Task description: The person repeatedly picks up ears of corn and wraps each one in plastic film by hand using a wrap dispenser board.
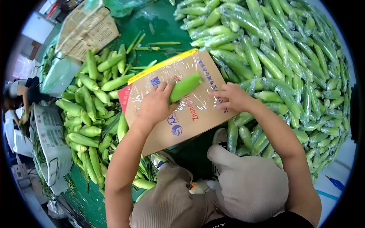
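A green ear of corn in its husk (186, 87) lies at a slant on clear plastic film (178, 70), which covers the top of a printed cardboard box (159, 133). My left hand (156, 102) grips the lower left end of this ear. To its right, my right hand (234, 98) rests at the film's right side, fingers stretched out and apart, with no corn in it. Whether its fingertips hold the film's edge is hard to make out. The box sits in front of my knees, with a yellow strip (163, 65) along its far edge.
Unwrapped corn (89, 102) is heaped on the left, and film-wrapped corn (281, 57) is piled high on the right. A beige crate (91, 32) leans at the back left; a white crate (51, 144) stands nearer. Another person (23, 95) is at the far left.
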Tool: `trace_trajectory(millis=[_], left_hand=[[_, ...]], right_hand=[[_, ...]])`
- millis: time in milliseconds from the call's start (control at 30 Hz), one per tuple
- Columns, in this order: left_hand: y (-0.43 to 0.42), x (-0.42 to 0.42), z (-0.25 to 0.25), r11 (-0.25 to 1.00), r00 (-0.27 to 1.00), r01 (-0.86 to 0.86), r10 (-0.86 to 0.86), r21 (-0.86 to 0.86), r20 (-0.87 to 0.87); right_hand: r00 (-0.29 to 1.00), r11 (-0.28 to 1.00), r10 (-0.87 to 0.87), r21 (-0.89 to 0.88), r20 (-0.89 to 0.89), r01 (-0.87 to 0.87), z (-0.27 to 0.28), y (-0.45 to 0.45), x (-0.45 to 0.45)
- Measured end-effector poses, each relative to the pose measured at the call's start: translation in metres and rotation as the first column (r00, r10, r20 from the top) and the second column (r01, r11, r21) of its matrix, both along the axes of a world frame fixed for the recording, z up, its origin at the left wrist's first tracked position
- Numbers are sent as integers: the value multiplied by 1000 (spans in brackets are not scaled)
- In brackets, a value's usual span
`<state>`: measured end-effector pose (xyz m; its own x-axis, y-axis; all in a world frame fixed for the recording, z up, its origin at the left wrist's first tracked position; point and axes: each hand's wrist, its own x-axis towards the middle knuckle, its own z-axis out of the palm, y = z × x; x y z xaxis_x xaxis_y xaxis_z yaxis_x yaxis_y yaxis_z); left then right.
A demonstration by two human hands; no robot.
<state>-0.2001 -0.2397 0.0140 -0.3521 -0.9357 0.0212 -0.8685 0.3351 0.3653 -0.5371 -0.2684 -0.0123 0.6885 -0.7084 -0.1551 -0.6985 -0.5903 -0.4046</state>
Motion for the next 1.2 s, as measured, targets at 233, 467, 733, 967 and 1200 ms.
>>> trace_trajectory(millis=[233,467,733,967,1200], left_hand=[[-17,17,6,965,997,-42,57,259,-50],[-35,28,-2,961,990,84,-52,262,-129],[-29,35,-13,998,990,38,-31,50,-135],[-16,43,-20,977,933,-117,170,179,-318],[70,106,-44,951,951,-306,307,-45,22]], right_hand=[[735,948,-246,0,632,318,-57,-4,12],[722,947,-225,-27,654,319,-28,-43,120],[707,920,-378,156,598,359,-46,-62,133],[971,875,84,-482,226,36,-38,-42,133],[968,945,103,-325,228,-24,-48,-55,130]])
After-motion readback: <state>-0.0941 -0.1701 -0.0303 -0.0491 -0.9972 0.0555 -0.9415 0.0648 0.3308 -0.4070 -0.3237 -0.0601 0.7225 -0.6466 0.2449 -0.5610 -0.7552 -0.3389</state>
